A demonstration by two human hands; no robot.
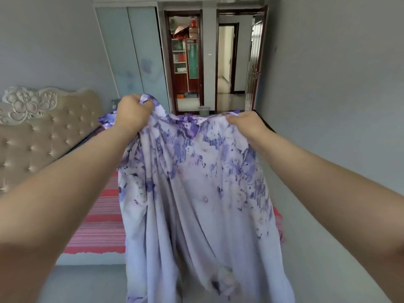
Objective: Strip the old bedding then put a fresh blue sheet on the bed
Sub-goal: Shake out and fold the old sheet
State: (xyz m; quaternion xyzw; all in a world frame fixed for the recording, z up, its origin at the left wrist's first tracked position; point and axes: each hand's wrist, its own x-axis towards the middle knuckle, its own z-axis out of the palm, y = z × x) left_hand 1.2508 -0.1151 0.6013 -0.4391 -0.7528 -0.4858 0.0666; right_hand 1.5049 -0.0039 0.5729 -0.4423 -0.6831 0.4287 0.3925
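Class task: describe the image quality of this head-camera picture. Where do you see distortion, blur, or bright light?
Head view: wide-angle lens bows the wardrobe and enlarges the forearms; sheet slightly soft at its lower edge; far doorway brightly lit; elsewhere even, soft light.

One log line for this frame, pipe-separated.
left hand grips floral sheet | right hand grips sheet | sheet held up, hanging | bed shows striped cover

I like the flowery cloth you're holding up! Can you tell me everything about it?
The floral sheet is thin, soft-looking cloth, pale lilac with purple flower splashes, densest near the top. It hangs in loose folds, held up in the air in front of the bed. The left hand grips a bunched part of its top edge and the right hand grips another part. Its lower end runs out of view.
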